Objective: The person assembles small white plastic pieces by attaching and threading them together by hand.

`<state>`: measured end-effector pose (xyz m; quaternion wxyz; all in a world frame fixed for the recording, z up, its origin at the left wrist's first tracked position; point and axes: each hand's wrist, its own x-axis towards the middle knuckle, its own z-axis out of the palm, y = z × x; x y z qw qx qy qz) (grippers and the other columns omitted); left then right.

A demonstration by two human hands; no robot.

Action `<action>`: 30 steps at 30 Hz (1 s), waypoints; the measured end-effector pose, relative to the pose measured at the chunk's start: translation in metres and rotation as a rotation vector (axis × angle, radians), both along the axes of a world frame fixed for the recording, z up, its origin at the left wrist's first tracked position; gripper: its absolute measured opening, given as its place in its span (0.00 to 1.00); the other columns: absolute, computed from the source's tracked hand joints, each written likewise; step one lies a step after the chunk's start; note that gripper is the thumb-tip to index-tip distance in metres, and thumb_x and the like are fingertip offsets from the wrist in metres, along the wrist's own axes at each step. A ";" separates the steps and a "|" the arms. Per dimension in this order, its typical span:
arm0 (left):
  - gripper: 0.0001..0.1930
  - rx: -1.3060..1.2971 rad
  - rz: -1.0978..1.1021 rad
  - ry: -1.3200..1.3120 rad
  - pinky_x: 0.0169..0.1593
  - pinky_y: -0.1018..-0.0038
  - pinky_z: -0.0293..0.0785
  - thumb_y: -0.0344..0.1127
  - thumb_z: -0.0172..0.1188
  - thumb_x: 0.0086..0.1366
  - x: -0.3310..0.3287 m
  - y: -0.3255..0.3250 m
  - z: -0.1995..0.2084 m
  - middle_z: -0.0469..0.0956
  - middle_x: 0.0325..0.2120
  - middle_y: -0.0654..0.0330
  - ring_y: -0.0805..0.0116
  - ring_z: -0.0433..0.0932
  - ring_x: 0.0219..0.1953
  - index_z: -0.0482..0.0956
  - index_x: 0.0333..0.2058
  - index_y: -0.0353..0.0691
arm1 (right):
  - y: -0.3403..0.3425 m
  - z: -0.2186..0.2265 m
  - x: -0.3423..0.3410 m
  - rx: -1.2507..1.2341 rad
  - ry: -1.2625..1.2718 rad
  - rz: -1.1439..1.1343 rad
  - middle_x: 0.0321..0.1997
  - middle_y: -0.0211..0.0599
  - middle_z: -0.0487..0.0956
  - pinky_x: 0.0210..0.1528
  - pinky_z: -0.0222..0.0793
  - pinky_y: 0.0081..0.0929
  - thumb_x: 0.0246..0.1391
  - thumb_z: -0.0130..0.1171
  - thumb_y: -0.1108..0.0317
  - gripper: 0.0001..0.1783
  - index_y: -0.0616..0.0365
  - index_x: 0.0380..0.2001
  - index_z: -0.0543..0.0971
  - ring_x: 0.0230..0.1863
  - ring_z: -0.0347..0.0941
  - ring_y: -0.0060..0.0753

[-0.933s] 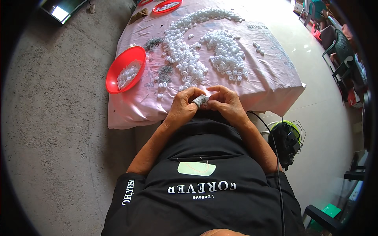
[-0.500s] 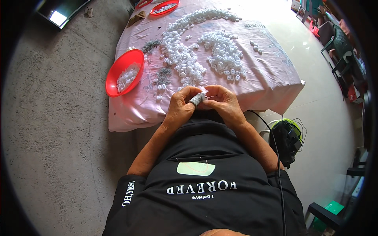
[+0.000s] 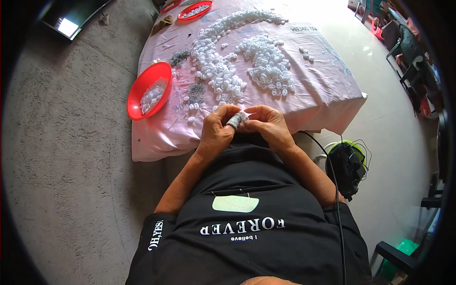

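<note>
My left hand (image 3: 216, 132) and my right hand (image 3: 271, 127) meet at the table's near edge, fingers pinched together. Between the fingertips is a small white plastic piece (image 3: 243, 115), too small and too covered to make out fully. A grey wrapping (image 3: 234, 121) covers my left thumb. Just beyond the hands, a long curved heap of small white oval plastic pieces with holes (image 3: 216, 71) spreads over the pink cloth (image 3: 313, 102). To its right lies a second heap of the same pieces (image 3: 266, 61). Thin grey bits, perhaps small metal springs (image 3: 195, 91), lie left of the heap.
A red bowl (image 3: 135, 95) with white pieces stands tilted at the table's left edge. Another red bowl (image 3: 195, 16) sits at the far end. A black cable (image 3: 338, 209) runs along my right side. Beside the table stands a bin with a black bag (image 3: 343, 166).
My hands stay together at the same place, with the right fingertips shifted slightly toward the left ones. The whole view has moved a little; the heaps and bowls look unchanged.
</note>
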<state>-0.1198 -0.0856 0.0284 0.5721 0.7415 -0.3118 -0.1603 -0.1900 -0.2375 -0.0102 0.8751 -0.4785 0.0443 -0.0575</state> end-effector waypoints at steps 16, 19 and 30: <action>0.12 -0.028 0.008 0.203 0.41 0.81 0.75 0.19 0.50 0.61 0.005 0.004 0.002 0.77 0.32 0.62 0.79 0.74 0.33 0.76 0.43 0.31 | -0.002 0.000 -0.002 -0.068 0.020 0.007 0.35 0.38 0.80 0.36 0.72 0.16 0.50 0.59 0.78 0.13 0.67 0.41 0.75 0.34 0.77 0.22; 0.17 -0.002 -0.017 0.159 0.43 0.81 0.74 0.15 0.44 0.58 0.006 0.005 0.001 0.78 0.34 0.59 0.76 0.77 0.36 0.75 0.44 0.29 | -0.002 -0.001 -0.003 -0.051 0.016 0.007 0.34 0.38 0.80 0.35 0.71 0.16 0.50 0.59 0.78 0.13 0.67 0.41 0.75 0.34 0.77 0.21; 0.16 0.036 -0.055 0.070 0.46 0.80 0.73 0.15 0.46 0.57 0.000 0.003 0.010 0.80 0.37 0.57 0.74 0.78 0.40 0.75 0.44 0.29 | -0.004 -0.002 -0.004 -0.055 -0.015 0.026 0.36 0.37 0.81 0.38 0.70 0.15 0.51 0.60 0.76 0.15 0.64 0.44 0.75 0.36 0.77 0.22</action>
